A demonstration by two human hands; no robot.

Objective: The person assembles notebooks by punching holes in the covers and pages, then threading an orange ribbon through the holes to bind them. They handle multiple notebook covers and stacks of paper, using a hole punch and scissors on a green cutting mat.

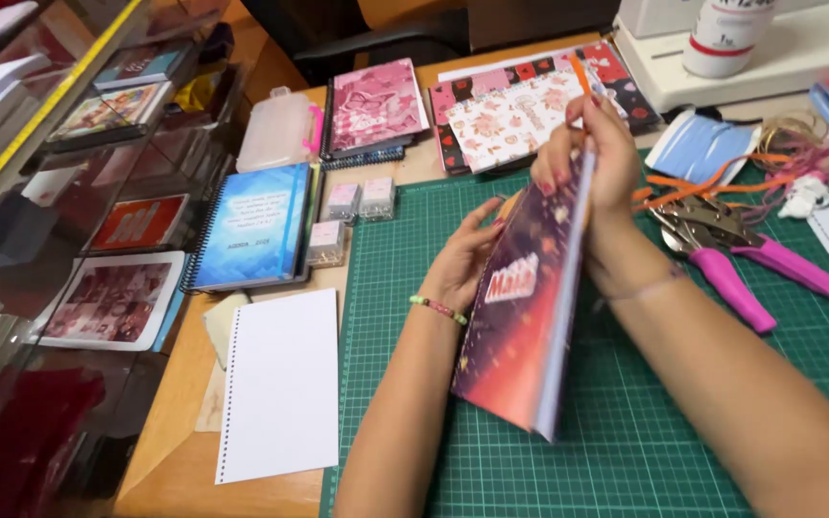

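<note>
So the left hand [460, 261] props a dark red notebook [528, 307] upright over the green cutting mat [626, 432], right hand [592, 153] pinching an orange ribbon [580, 73] at its top edge, pink-handled pliers [736, 264] just to the right, and a blank punched sheet [280, 384] lying off to the left

Wooden table [194, 422], green cutting mat [645, 451]
</note>
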